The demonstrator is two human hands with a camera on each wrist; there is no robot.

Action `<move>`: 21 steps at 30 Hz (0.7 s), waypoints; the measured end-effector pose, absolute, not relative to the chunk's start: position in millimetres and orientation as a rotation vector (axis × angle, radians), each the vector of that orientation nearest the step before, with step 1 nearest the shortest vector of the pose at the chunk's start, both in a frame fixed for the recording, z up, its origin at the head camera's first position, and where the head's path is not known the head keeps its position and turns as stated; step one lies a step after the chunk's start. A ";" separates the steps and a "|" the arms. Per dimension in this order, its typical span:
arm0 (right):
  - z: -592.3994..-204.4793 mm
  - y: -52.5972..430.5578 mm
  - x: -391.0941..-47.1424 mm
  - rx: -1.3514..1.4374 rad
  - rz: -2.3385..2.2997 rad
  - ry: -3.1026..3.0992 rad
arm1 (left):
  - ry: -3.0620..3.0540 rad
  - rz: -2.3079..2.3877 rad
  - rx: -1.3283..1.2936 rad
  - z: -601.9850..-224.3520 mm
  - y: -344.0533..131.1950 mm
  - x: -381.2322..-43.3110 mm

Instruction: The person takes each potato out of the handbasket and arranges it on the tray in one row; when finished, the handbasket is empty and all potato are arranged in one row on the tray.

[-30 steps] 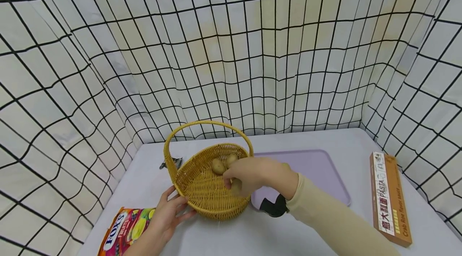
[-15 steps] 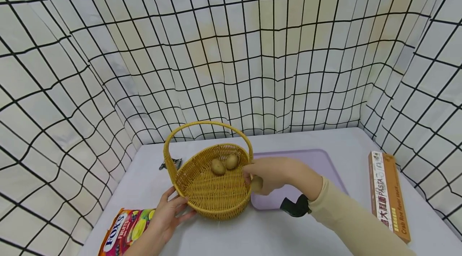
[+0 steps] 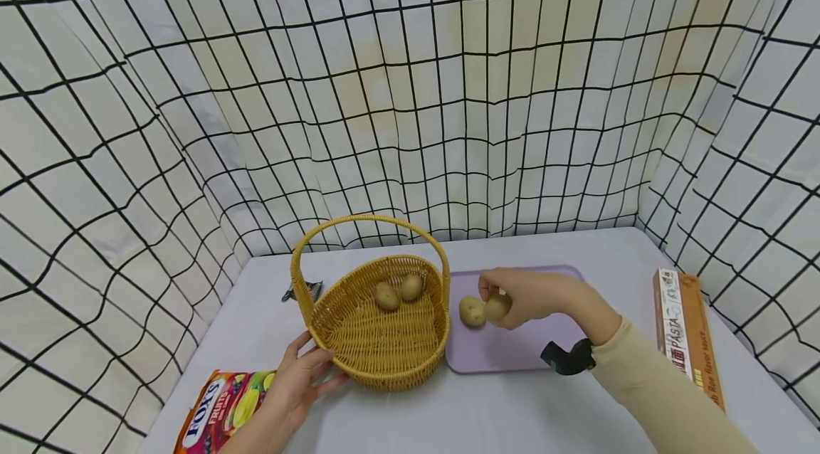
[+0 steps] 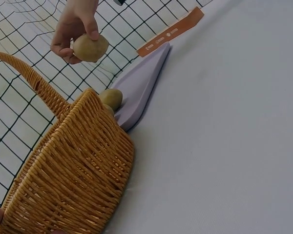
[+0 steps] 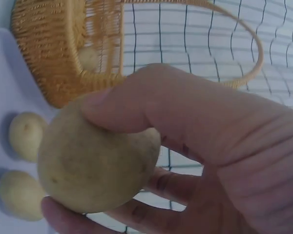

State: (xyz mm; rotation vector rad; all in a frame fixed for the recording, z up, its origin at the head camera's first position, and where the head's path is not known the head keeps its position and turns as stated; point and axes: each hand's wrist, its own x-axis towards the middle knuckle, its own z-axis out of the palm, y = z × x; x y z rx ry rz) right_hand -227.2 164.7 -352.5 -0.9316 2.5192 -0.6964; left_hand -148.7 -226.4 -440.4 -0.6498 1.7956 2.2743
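My right hand [image 3: 532, 294] holds a potato [image 3: 497, 307] between thumb and fingers above the lilac tray [image 3: 487, 361]. The right wrist view shows the held potato [image 5: 97, 156] up close, with two more potatoes, one nearer the basket [image 5: 27, 136] and one beside it [image 5: 20, 195], lying on the tray. My left hand [image 3: 304, 379] grips the near left rim of the yellow wicker basket [image 3: 378, 354], one finger over the edge. Inside the basket, two potatoes, a left one [image 3: 386, 296] and a right one [image 3: 411, 287], sit toward the back.
A red Fox's Fruits candy bag [image 3: 224, 408] lies by my left forearm. Behind the basket's left side is a small dark packet [image 3: 310, 290]. An orange pasta box [image 3: 688, 333] lies far right. Black netting [image 3: 410, 119] over white sheeting encloses the table.
My right hand has moved right with the potato, out of the basket and over the tray, uncovering a potato lying there. The left hand stays on the basket.
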 end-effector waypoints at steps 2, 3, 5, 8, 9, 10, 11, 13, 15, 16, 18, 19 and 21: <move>-357.9 174.2 -231.5 -0.913 -0.760 2.531 | 1.797 2.274 -0.649 -439.9 -226.2 -148.4; -361.0 178.8 -233.8 -0.899 -0.794 2.539 | 1.797 2.274 -0.649 -439.8 -226.1 -148.4; -368.2 186.8 -238.0 -0.838 -0.897 2.533 | 1.793 2.276 -0.653 -439.7 -225.8 -148.4; -380.2 197.8 -243.1 -0.729 -1.083 2.464 | 1.788 2.278 -0.660 -440.1 -225.8 -148.6; -384.5 201.3 -244.2 -0.682 -1.149 2.432 | 1.788 2.276 -0.662 -440.3 -225.8 -148.6; -389.1 204.3 -245.1 -0.631 -1.213 2.399 | 1.785 2.276 -0.665 -440.5 -225.9 -148.7; -393.2 207.2 -245.6 -0.584 -1.271 2.367 | 1.785 2.275 -0.665 -440.8 -226.1 -148.8; -401.6 212.0 -246.1 -0.507 -1.359 2.328 | 1.783 2.272 -0.668 -441.2 -226.4 -149.0; -409.9 215.7 -246.8 -0.427 -1.424 2.318 | 1.782 2.271 -0.670 -441.4 -226.8 -149.2; -413.9 217.2 -247.2 -0.392 -1.443 2.325 | 1.782 2.273 -0.670 -441.4 -226.9 -149.2; -421.6 220.0 -247.8 -0.346 -1.459 2.345 | 1.784 2.274 -0.666 -441.5 -227.3 -149.1; -425.4 221.2 -248.0 -0.331 -1.456 2.357 | 1.786 2.274 -0.662 -441.6 -227.5 -149.1; -432.9 222.9 -248.3 -0.292 -1.454 2.376 | 1.789 2.276 -0.653 -441.8 -227.7 -149.1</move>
